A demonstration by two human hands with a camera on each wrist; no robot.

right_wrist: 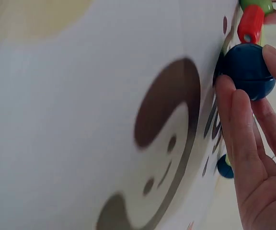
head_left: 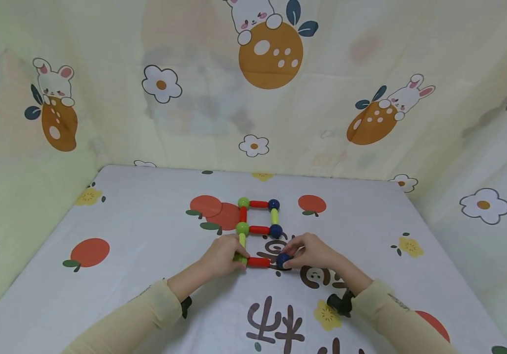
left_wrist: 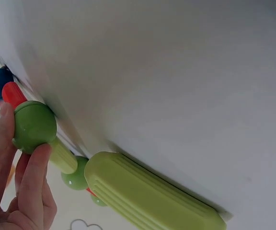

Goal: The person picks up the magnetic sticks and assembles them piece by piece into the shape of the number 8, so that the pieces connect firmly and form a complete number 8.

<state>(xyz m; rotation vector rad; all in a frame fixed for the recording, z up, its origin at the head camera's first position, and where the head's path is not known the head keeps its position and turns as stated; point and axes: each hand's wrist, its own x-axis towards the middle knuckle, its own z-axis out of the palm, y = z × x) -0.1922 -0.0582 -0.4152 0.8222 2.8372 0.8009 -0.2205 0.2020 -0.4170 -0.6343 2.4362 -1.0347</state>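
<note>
My left hand (head_left: pixel 224 255) pinches a green ball (left_wrist: pixel 35 125) at the near left corner of a stick-and-ball frame. From that ball a red rod (head_left: pixel 258 262) points right, and a light green rod (left_wrist: pixel 63 155) runs back to another green ball (head_left: pixel 242 228). Between thumb and fingers, my right hand (head_left: pixel 313 253) holds a dark blue ball (right_wrist: pixel 249 71) just off the red rod's free end, a small gap showing between them. Behind, red rods, a light green rod (head_left: pixel 274 216), green balls and blue balls (head_left: pixel 275 231) form a closed square lying flat.
A thick light green rod (left_wrist: pixel 147 191) lies close to the left wrist camera; the head view does not show it. The white tablecloth (head_left: pixel 147 216) carries printed fruit, flowers and brown lettering. A patterned curtain (head_left: pixel 209 123) surrounds the table at the back and sides.
</note>
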